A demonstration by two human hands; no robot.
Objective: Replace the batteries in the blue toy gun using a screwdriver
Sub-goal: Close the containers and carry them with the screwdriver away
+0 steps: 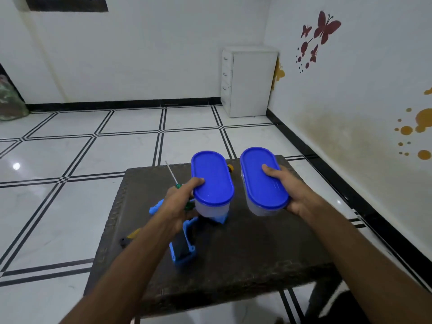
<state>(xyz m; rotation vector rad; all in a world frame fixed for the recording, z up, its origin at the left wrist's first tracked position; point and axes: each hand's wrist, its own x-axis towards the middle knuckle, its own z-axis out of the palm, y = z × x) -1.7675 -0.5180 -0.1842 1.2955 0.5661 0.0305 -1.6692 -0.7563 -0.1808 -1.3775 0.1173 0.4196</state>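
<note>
Both hands hold blue-lidded containers above a dark table.
Left hand (181,202) grips the left container (212,183), thumb on lid; right hand (288,185) grips the right container (264,180). Blue toy gun (182,242) lies on table (245,253) under left hand, near-left; screwdriver (174,176) just beyond it.

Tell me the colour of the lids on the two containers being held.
Both lids are solid blue, shown best in the head view.

Each hand (180,202) (289,188) gripping a blue-lidded container (211,183) (263,178), above table (257,249)
</note>
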